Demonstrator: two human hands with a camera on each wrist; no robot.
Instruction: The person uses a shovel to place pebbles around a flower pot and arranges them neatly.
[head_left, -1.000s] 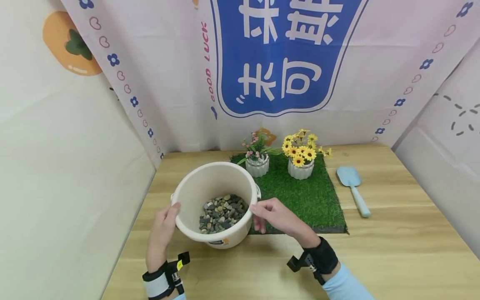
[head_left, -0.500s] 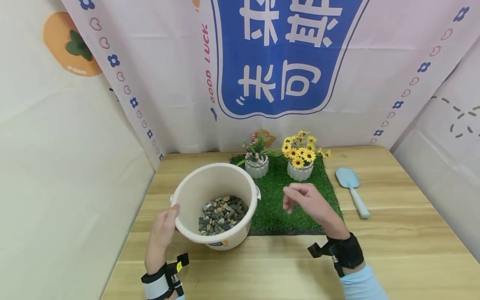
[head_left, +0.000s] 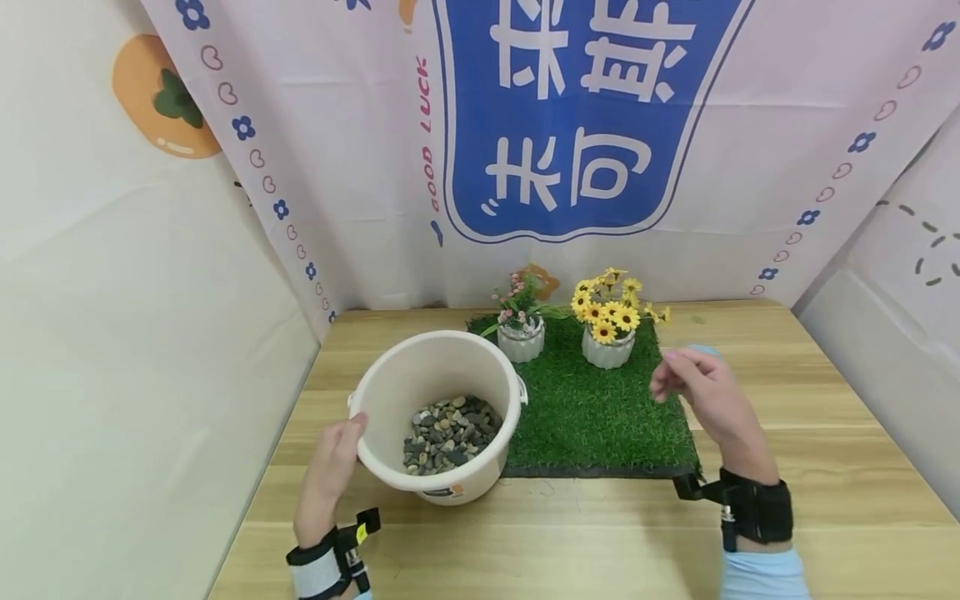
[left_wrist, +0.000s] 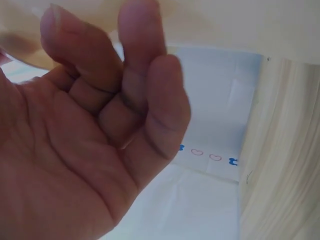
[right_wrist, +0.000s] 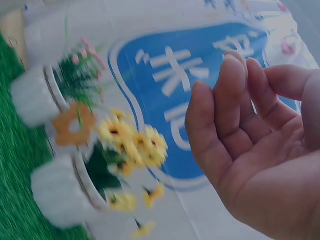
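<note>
A white bucket (head_left: 390, 392) with grey and brown pebbles (head_left: 453, 433) in it stands left of the grass mat. My left hand (head_left: 330, 467) holds its rim at the left side, thumb over the edge. From below, the left wrist view shows that hand (left_wrist: 95, 125) with fingers bent by the bucket wall (left_wrist: 225, 25). My right hand (head_left: 705, 392) is in the air over the mat's right edge, fingers loosely curled round nothing. In the head view it covers most of a light blue trowel (head_left: 707, 350). The right wrist view also shows this hand (right_wrist: 260, 135) holding nothing.
Two white pots stand at the back of the green mat (head_left: 600, 425): one with pink flowers (head_left: 521, 343), one with yellow flowers (head_left: 607, 350). A wooden table (head_left: 570, 533) lies beneath. Printed cloth (head_left: 375, 250) hangs behind, with a white side wall (head_left: 150, 375) at the left.
My right hand has let go of the bucket's right rim and moved right across the mat to above the trowel. The left hand stays at the rim; the bucket has not moved.
</note>
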